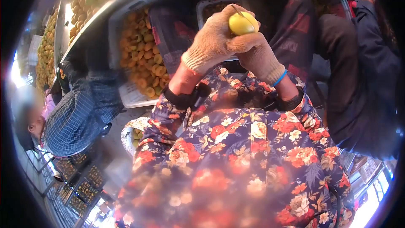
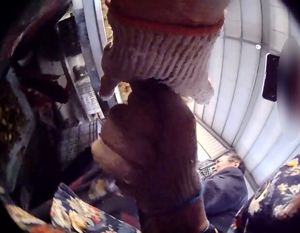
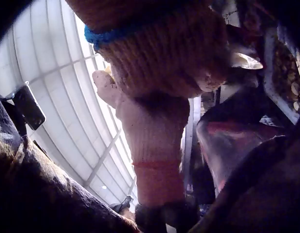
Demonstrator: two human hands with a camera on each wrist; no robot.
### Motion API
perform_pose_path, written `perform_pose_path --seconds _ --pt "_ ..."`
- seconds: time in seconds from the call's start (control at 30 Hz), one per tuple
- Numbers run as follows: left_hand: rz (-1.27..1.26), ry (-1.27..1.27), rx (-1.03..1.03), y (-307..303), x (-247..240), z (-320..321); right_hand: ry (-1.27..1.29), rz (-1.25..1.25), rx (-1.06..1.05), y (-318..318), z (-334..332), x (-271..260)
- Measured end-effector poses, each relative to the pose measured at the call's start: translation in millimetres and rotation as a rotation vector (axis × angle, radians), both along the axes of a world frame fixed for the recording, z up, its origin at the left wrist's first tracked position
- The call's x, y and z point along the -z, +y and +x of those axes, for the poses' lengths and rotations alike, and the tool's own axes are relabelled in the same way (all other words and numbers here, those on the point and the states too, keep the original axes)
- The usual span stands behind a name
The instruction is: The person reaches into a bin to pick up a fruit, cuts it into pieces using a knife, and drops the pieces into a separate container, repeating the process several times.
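A yellow-green fruit (image 1: pixel 243 23) sits between two gloved hands held close together in the head view. My left hand (image 1: pixel 211 38) grips its left side, fingers curled over the top. From the lower right, my right hand (image 1: pixel 259 57) curls against its underside, its fingers touching the left hand. A thin dark strip (image 1: pixel 237 11) crosses the fruit's upper left; I cannot tell what it is. Both wrist views show the left hand (image 2: pixel 159 58) (image 3: pixel 152 128) and right hand (image 2: pixel 155 145) (image 3: pixel 164 58) meeting, the fruit mostly hidden. A shiny pale piece (image 3: pixel 247 61) shows beside the right hand.
A white crate (image 1: pixel 137 97) of orange fruit pieces stands left of my legs, with another crate (image 1: pixel 202 8) beyond the hands. A raised tray edge (image 1: pixel 99 17) borders more fruit at upper left. People sit on both sides; a white bucket (image 1: pixel 126 137) is beside my left sleeve.
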State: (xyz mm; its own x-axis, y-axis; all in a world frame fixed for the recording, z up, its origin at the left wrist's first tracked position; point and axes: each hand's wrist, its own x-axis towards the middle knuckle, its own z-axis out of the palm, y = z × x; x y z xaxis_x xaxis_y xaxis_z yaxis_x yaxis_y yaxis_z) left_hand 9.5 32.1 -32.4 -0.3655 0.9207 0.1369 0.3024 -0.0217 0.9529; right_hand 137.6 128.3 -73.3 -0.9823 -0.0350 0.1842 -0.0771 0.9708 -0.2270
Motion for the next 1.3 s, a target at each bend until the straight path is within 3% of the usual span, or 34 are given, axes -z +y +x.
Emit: perform_pose_path --seconds 0.03,0.1,0.17,0.2,0.23,0.27,0.3,0.37,0.4,0.47,0.53,0.57,0.6,0.67,0.7,0.77,0.8,0.83,0.87,0.9,0.93,0.97,1.0,1.03,1.1,1.13,1.17,1.2,1.23,1.3 --pt "-0.001 0.0 0.001 0 0 -7 -0.051 -0.13 -0.037 3 -2 3" --pt "-0.089 0.654 0.06 -1 -9 -20 -0.1 -0.258 -0.074 7 -3 12" --pt "-0.212 0.594 0.058 -1 -8 -18 0.0 -0.676 -0.135 9 -5 20" --pt "-0.104 0.375 0.041 -2 1 -16 0.0 -0.676 -0.134 9 -5 19" --pt "0.002 0.154 0.025 -2 6 -14 0.08 -0.452 -0.099 7 -4 18" --pt "0.104 -0.394 -0.057 0 -3 8 0.159 -0.225 -0.063 6 -5 14" --pt "0.108 -0.393 -0.053 3 -5 14 0.16 -0.22 -0.06 7 -7 5" --pt "0.154 -0.786 -0.1 6 -4 23 0.014 0.128 -0.06 7 -9 -12" --pt "0.172 -0.747 -0.116 7 -1 30 0.011 0.13 -0.063 6 -7 -5" --pt "0.191 -0.647 -0.097 5 7 30 0.317 0.005 -0.003 5 -2 12" --pt "0.15 -0.391 -0.078 1 10 24 0.285 -0.099 -0.061 5 1 17" --pt "0.146 -0.391 -0.08 -3 8 19 0.261 -0.202 -0.116 4 0 16" --pt "0.035 -0.152 -0.126 -5 4 14 0.264 -0.203 -0.116 3 -3 14" --pt "-0.07 0.211 -0.199 -6 4 10 0.132 -0.982 -0.079 3 -5 8" --pt "-0.068 0.21 -0.195 -5 6 4 0.133 -0.98 -0.074 7 -5 5" --pt "-0.079 0.369 -0.165 -6 10 -5 0.103 -0.035 -0.243 12 -7 -2" --pt "-0.054 0.327 -0.167 -5 9 -6 0.105 -0.03 -0.25 10 -8 -8" --pt "-0.051 0.331 -0.175 -5 11 -2 0.096 -0.412 -0.165 5 -8 -15" --pt "0.028 0.079 -0.321 -1 19 6 0.085 -0.792 -0.073 2 -9 -22" --pt "0.111 -0.178 -0.46 3 29 12 0.09 -0.785 -0.079 1 -8 -30" --pt "0.206 -0.616 -0.596 10 43 14 0.004 -1.098 0.19 1 -5 -39" --pt "0.212 -0.621 -0.6 9 40 13 -0.094 -1.397 0.472 1 -4 -42" --pt "0.185 -0.761 -0.617 8 35 13 0.065 -1.065 0.281 13 0 -28" --pt "0.159 -0.9 -0.629 7 30 12 0.051 -1.389 0.585 14 2 -25" --pt "0.12 -0.955 -0.622 7 25 19 0.251 -1.105 0.605 13 -7 -44" --pt "0.081 -0.905 -0.58 5 20 23 0.256 -1.102 0.603 11 -14 -45" --pt "0.043 -0.853 -0.535 6 15 29 0.449 -1.028 0.548 10 -25 -43" --pt "0.106 -0.79 -0.561 10 6 40 0.635 -0.948 0.491 4 -35 -50" --pt "0.367 -0.854 -0.441 29 42 36 0.67 -0.866 0.466 -4 -40 -58" --pt "0.372 -0.879 -0.5 32 51 40 0.762 -0.481 0.397 7 -49 -53"
